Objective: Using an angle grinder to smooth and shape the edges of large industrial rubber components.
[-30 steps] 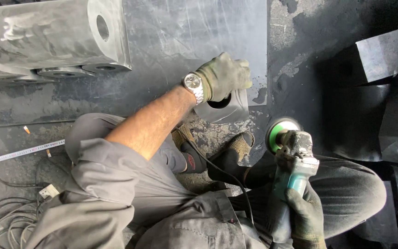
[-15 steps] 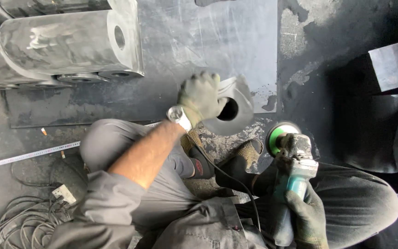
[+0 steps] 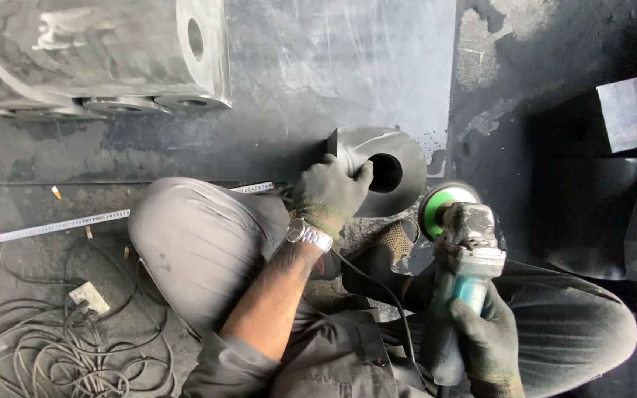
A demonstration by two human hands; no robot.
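Left hand point(image 3: 327, 193) closed on round metal part point(image 3: 392, 171) with hole, on floor point(image 3: 525, 110). Right hand point(image 3: 484, 332) wrapped around grinder point(image 3: 460, 258), green disc just beside part.

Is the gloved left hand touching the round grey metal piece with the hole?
Touching: the head view shows the left hand gripping the round grey metal piece.
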